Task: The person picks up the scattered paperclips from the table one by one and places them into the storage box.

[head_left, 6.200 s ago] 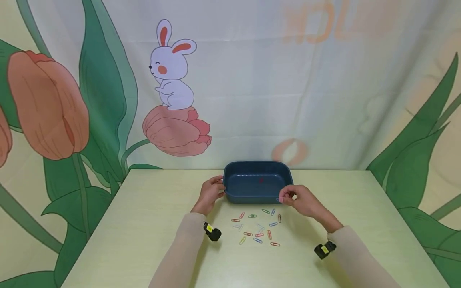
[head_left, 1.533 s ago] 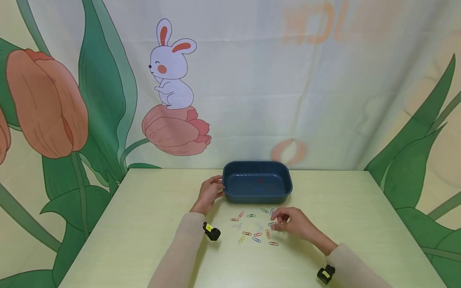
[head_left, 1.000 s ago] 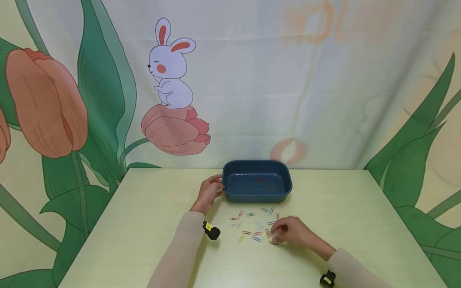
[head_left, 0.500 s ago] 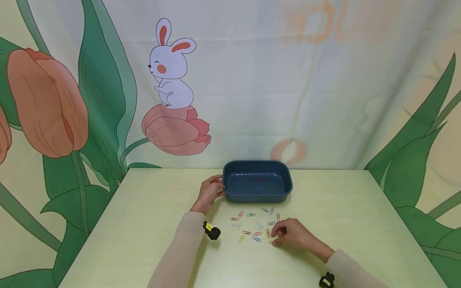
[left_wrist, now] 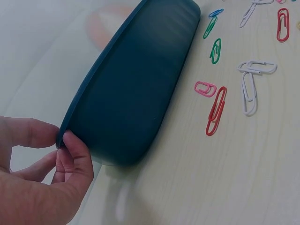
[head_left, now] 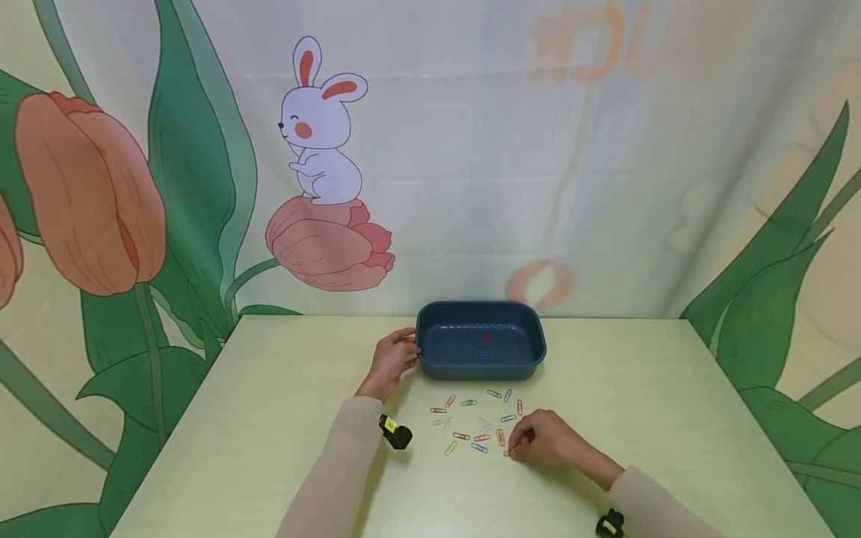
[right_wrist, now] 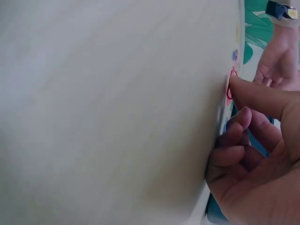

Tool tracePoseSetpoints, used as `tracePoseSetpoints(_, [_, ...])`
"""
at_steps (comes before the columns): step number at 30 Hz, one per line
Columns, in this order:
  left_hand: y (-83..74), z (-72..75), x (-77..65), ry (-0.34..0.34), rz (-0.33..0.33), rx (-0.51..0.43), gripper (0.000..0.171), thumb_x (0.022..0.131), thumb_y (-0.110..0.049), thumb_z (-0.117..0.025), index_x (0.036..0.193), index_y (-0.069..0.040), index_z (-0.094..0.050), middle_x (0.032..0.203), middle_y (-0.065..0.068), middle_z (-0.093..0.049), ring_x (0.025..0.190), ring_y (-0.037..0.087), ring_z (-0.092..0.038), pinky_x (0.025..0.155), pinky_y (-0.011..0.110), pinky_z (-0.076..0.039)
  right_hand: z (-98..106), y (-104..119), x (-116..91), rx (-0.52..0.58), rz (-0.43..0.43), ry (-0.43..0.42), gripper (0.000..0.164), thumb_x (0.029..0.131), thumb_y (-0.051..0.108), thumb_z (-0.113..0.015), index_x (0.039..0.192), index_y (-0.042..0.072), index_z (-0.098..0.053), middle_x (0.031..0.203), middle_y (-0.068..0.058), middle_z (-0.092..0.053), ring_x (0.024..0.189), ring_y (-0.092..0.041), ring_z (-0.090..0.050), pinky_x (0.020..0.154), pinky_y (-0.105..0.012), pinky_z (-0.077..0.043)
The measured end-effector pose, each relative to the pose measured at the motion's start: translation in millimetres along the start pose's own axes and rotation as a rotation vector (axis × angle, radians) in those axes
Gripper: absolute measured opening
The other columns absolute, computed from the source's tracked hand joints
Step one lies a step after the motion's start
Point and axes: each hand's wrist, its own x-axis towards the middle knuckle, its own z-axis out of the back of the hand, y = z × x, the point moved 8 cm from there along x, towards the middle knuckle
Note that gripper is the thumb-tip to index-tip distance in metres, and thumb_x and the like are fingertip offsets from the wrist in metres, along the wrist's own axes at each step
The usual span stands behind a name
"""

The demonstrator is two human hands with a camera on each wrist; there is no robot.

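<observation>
My left hand (head_left: 388, 364) pinches the left end of a dark blue plastic bin (head_left: 480, 372); in the left wrist view its thumb and fingers grip the bin's rim (left_wrist: 89, 86). Down at the tabletop, my right hand (head_left: 546, 438) pinches a red paper clip (right_wrist: 229, 89) between thumb and finger, with only one end of the clip showing past the fingertips. Left of and beyond that hand lie several loose paper clips, among them an orange-red one (head_left: 501, 437), a blue one (head_left: 480, 447) and a yellow-green one (head_left: 451, 448). Inside the bin are a red clip (head_left: 487, 336) and a blue clip (head_left: 483, 353).
The pale wooden table (head_left: 282, 418) ends at a printed curtain (head_left: 457, 149) just behind the bin. Two white clips (left_wrist: 249, 91) touch or overlap each other. Each wrist wears a small black camera, such as the left one (head_left: 397, 433).
From the bin's front right corner, my right hand has come nearer to the clips at the near right, and its fingertips have closed. A blue clip now lies in the bin. The left hand stays put.
</observation>
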Motion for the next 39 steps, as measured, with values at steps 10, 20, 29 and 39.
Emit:
tracePoseSetpoints(10, [-0.5, 0.7, 0.5, -0.002, -0.001, -0.003, 0.049, 0.093, -0.002, -0.053, 0.141, -0.006, -0.050, 0.135, 0.020, -0.048, 0.093, 0.021, -0.056, 0.088, 0.039, -0.052, 17.6, 8.0, -1.2, 0.054, -0.013, -0.009, 0.015, 0.081, 0.004, -0.073, 0.077, 0.018, -0.074, 0.077, 0.008, -0.063, 0.070, -0.006, -0.050, 0.061, -0.019, -0.040])
tracePoseSetpoints(20, [-0.2, 1.0, 0.0, -0.004, -0.008, -0.015, 0.047, 0.092, 0.000, -0.053, 0.139, -0.006, -0.053, 0.130, 0.019, -0.049, 0.091, 0.020, -0.055, 0.085, 0.037, -0.053, 42.6, 21.5, 0.4, 0.053, 0.013, -0.072, 0.013, 0.083, 0.008, -0.075, 0.078, 0.019, -0.073, 0.072, 0.007, -0.059, 0.068, -0.007, -0.048, 0.061, -0.021, -0.039])
tracePoseSetpoints(29, [7.0, 1.8, -0.6, -0.019, 0.002, -0.019, 0.045, 0.092, 0.000, -0.053, 0.137, -0.005, -0.054, 0.128, 0.019, -0.050, 0.087, 0.018, -0.056, 0.084, 0.036, -0.054, 59.7, 31.0, -0.5, 0.058, 0.078, -0.108, 0.012, 0.084, 0.010, -0.074, 0.080, 0.021, -0.073, 0.072, 0.007, -0.059, 0.067, -0.006, -0.050, 0.060, -0.022, -0.042])
tracePoseSetpoints(39, [-0.6, -0.1, 0.3, -0.007, -0.016, -0.011, 0.047, 0.092, 0.000, -0.052, 0.139, -0.005, -0.053, 0.128, 0.019, -0.050, 0.090, 0.019, -0.056, 0.088, 0.041, -0.053, 79.5, 37.7, 9.3, 0.084, 0.094, -0.218, 0.011, 0.087, 0.012, -0.073, 0.083, 0.022, -0.074, 0.071, 0.007, -0.056, 0.070, -0.010, -0.052, 0.065, -0.024, -0.044])
